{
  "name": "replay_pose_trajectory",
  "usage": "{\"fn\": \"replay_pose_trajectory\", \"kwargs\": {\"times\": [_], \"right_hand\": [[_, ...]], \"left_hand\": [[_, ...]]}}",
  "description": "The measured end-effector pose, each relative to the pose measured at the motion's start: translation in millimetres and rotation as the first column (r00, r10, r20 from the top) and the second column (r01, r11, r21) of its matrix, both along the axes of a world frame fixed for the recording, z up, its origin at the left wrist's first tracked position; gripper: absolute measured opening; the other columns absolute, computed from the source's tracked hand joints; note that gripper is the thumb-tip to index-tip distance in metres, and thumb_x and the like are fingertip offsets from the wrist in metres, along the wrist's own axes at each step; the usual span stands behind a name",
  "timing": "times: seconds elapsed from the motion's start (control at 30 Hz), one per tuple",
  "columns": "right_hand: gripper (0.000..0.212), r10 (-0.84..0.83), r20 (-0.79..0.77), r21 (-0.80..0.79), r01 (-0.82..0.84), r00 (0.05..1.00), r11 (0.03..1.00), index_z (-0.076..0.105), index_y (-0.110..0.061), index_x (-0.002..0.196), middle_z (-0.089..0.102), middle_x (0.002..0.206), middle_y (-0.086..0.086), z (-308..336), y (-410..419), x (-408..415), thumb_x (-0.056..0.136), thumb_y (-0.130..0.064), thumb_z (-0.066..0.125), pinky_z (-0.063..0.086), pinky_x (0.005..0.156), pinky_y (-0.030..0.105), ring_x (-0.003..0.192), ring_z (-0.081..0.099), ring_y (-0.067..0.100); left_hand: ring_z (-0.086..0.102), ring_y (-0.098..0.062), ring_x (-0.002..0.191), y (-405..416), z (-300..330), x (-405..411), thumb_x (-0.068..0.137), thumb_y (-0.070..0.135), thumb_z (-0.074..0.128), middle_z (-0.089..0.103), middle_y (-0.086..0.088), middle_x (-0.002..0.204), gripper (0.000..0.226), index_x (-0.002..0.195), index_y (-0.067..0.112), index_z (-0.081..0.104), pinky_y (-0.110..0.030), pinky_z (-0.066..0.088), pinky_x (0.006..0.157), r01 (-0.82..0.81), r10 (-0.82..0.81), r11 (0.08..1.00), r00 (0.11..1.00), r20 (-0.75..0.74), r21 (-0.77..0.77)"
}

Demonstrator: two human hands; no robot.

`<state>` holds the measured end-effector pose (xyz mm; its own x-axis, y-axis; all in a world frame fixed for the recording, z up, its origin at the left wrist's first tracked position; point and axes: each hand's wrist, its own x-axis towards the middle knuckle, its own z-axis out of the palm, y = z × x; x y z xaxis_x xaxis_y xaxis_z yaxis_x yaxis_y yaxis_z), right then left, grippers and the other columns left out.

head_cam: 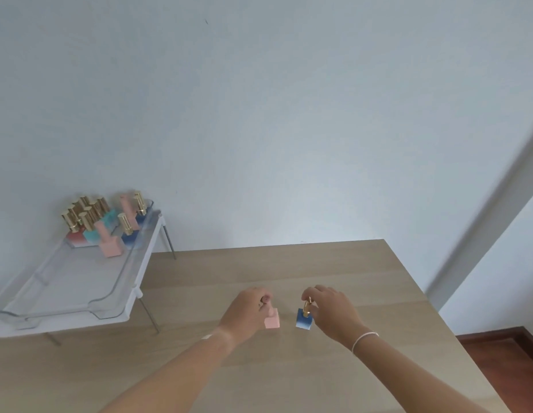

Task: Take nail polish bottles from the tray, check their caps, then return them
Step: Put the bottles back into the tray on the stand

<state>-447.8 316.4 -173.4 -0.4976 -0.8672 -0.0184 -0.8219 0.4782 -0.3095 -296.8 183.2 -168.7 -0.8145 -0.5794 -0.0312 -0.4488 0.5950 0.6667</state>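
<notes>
A pink nail polish bottle stands on the wooden table, and my left hand grips its cap from above. Beside it, to the right, stands a blue bottle with a gold cap; my right hand pinches that cap. The two bottles are a short gap apart. At the left, a clear tray holds several more bottles clustered at its far end: pink, teal, red and blue ones, most with gold caps.
The tray rests on a white raised shelf with thin metal legs, standing on the table's left side. A pale wall runs behind the table. The table's right edge drops to a reddish-brown floor.
</notes>
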Motion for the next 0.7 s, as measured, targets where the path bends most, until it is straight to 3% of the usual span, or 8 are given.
{"fn": "replay_pose_trajectory", "kwargs": {"times": [0.17, 0.33, 0.43, 0.57, 0.7], "right_hand": [[0.022, 0.018, 0.095, -0.180, -0.001, 0.995, 0.984, 0.058, -0.023, 0.107, 0.061, 0.109, -0.002, 43.0, -37.8, 14.8, 0.089, -0.014, 0.048, 0.045, 0.080, 0.031, 0.098, 0.055, 0.020], [0.019, 0.117, 0.135, -0.360, -0.061, 0.984, 0.931, 0.059, -0.025, 0.103, 0.056, 0.094, -0.008, 95.7, -92.8, 45.0, 0.089, -0.017, 0.048, 0.038, 0.068, 0.026, 0.077, 0.050, 0.011], [0.018, 0.189, 0.160, -0.473, -0.093, 0.969, 0.876, 0.060, -0.027, 0.101, 0.053, 0.089, -0.013, 123.5, -124.9, 71.7, 0.089, -0.017, 0.050, 0.038, 0.063, 0.024, 0.065, 0.048, 0.001], [0.020, 0.279, 0.173, -0.573, -0.134, 0.945, 0.809, 0.060, -0.028, 0.098, 0.056, 0.089, -0.013, 150.3, -162.9, 111.0, 0.087, -0.013, 0.052, 0.037, 0.060, 0.015, 0.062, 0.048, 0.000], [0.021, 0.361, 0.176, -0.608, -0.187, 0.916, 0.771, 0.061, -0.026, 0.098, 0.058, 0.093, -0.009, 161.1, -194.1, 150.9, 0.087, -0.010, 0.052, 0.039, 0.064, 0.021, 0.062, 0.047, 0.001]], "left_hand": [[0.058, -0.017, 0.081, -34.8, 45.5, 20.7, 0.084, 0.014, 0.057, 0.059, 0.004, 0.090, 0.008, 0.091, 0.015, 0.060, -0.023, 0.045, 0.070, -0.084, 0.080, 0.996, 0.984, -0.157, -0.020], [0.057, -0.003, 0.072, -79.9, 105.6, 64.9, 0.083, 0.015, 0.061, 0.058, 0.011, 0.087, 0.015, 0.088, 0.029, 0.058, -0.003, 0.042, 0.063, -0.191, 0.167, 0.981, 0.929, -0.331, -0.041], [0.056, 0.000, 0.075, -102.6, 134.9, 101.6, 0.085, 0.012, 0.058, 0.059, 0.007, 0.092, 0.016, 0.095, 0.024, 0.062, -0.002, 0.043, 0.061, -0.264, 0.213, 0.962, 0.888, -0.408, -0.074], [0.056, 0.001, 0.081, -131.2, 160.8, 152.0, 0.085, 0.008, 0.056, 0.059, 0.015, 0.092, 0.021, 0.093, 0.027, 0.061, -0.002, 0.043, 0.064, -0.347, 0.260, 0.930, 0.852, -0.454, -0.118], [0.058, -0.007, 0.079, -156.9, 164.8, 198.4, 0.084, 0.004, 0.055, 0.061, 0.012, 0.092, 0.023, 0.093, 0.024, 0.062, -0.006, 0.045, 0.065, -0.418, 0.317, 0.901, 0.820, -0.477, -0.119]]}}
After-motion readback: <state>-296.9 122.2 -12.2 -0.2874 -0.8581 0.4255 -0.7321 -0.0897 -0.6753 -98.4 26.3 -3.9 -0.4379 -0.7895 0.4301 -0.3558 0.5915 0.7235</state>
